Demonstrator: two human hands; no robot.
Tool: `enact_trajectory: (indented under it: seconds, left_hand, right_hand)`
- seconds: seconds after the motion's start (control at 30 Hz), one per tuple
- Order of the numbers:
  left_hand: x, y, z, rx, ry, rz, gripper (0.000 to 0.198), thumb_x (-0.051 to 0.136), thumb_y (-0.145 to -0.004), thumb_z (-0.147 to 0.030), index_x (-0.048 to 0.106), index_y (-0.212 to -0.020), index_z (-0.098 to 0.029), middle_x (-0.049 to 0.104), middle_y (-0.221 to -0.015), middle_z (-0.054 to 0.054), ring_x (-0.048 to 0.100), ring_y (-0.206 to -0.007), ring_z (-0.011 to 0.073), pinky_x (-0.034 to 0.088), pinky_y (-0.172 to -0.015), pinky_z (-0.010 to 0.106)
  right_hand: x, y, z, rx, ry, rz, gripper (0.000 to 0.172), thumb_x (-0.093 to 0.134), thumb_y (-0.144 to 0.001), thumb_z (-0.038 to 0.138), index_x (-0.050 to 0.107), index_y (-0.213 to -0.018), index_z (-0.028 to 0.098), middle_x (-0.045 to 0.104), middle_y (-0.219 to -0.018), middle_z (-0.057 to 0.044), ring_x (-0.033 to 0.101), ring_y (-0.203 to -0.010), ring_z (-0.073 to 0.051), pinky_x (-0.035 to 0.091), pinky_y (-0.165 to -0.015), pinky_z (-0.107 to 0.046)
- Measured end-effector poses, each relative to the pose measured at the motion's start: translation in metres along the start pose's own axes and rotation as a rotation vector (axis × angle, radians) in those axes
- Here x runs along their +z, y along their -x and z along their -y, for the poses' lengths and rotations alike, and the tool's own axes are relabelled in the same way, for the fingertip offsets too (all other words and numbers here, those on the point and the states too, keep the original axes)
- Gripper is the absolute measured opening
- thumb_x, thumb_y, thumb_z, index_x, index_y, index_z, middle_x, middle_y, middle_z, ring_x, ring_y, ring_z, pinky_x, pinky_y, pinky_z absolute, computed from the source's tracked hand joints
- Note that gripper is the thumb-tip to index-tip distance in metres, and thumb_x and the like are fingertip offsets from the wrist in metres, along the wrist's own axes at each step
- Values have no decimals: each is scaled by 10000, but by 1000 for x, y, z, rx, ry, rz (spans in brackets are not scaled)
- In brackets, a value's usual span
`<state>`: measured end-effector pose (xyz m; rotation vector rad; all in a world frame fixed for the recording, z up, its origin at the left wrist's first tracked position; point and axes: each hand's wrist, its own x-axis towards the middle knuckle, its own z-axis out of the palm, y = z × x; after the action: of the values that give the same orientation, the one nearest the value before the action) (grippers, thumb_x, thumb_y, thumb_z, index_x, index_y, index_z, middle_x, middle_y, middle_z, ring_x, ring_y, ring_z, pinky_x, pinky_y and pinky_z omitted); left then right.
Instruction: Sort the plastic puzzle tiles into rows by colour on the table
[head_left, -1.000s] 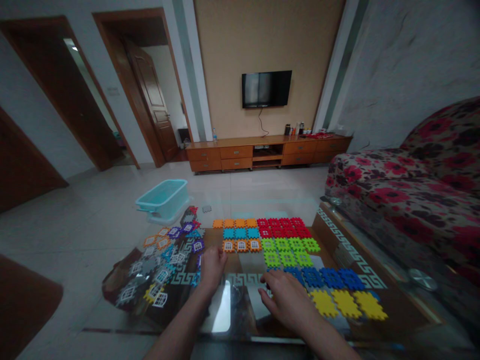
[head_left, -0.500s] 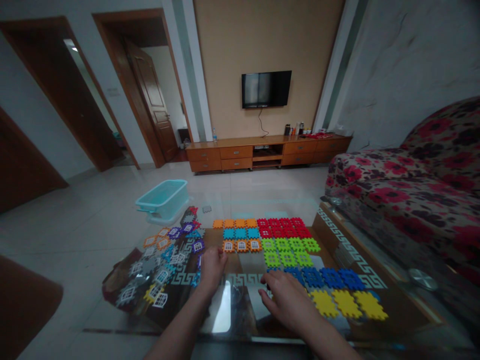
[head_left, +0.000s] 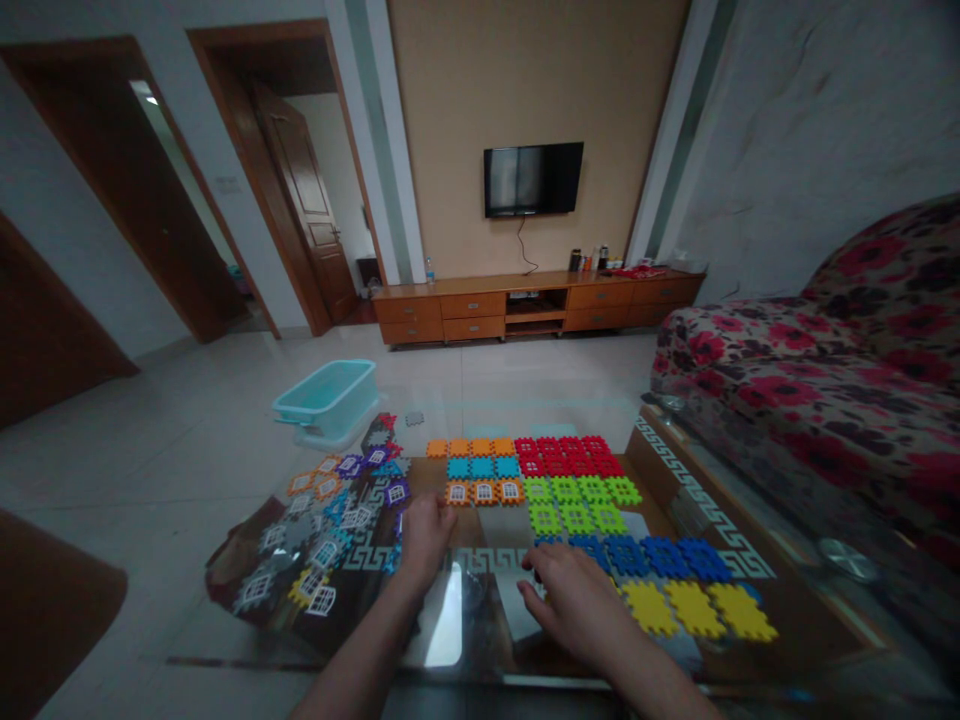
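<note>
My left hand [head_left: 426, 535] rests on the glass table at the left end of a row of orange tiles with white windows [head_left: 484, 491]. Its fingers are curled and closed near the first tile; what they grip, if anything, is hidden. My right hand [head_left: 566, 595] is open, thumb apart, beside the blue tiles [head_left: 634, 556] and yellow tiles [head_left: 694, 608], covering part of both rows. Farther back lie plain orange tiles [head_left: 470, 447], light-blue tiles [head_left: 482, 467], red tiles [head_left: 570, 457] and lime-green tiles [head_left: 576, 503].
Mixed loose tiles [head_left: 300, 530] in grey, purple, blue and yellow are heaped on the left of the glass table [head_left: 480, 640]. Beyond them, a turquoise plastic tub [head_left: 328, 395] is visible. A flowered sofa [head_left: 817, 370] stands at the right, a TV cabinet [head_left: 472, 306] at the back.
</note>
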<state>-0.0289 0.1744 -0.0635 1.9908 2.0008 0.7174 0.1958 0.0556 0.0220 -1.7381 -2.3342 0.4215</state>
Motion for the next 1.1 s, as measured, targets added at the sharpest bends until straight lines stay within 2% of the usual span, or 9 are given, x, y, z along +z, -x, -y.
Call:
enact_trajectory:
  seconds: [0.33, 0.73, 1.1]
  left_hand:
    - [-2, -1, -2, -9, -31, 21, 118, 562, -820, -195, 663, -782, -147, 642, -766, 51, 573, -728, 164, 334, -672, 262]
    - [1, 0, 1, 14, -3, -13, 131, 554, -820, -189, 670, -788, -138, 646, -765, 55, 574, -721, 163, 339, -666, 259]
    - [-1, -1, -1, -11, -18, 27, 135, 559, -842, -207, 672, -805, -143, 654, -797, 60, 580, -751, 162, 342, -677, 255]
  right_hand:
    - [-2, 0, 2, 7, 16, -4, 210, 506, -908, 261, 684, -988, 184, 712, -985, -97, 647, -977, -282, 425, -846, -354]
    - [-1, 0, 0, 7, 18, 6, 209, 508, -903, 263, 685, -985, 190, 714, -990, -93, 648, -980, -280, 422, -842, -350]
    - [3, 1, -2, 4, 23, 3, 211, 510, -903, 274, 682, -995, 195, 712, -988, -92, 647, -972, -280, 429, -830, -351]
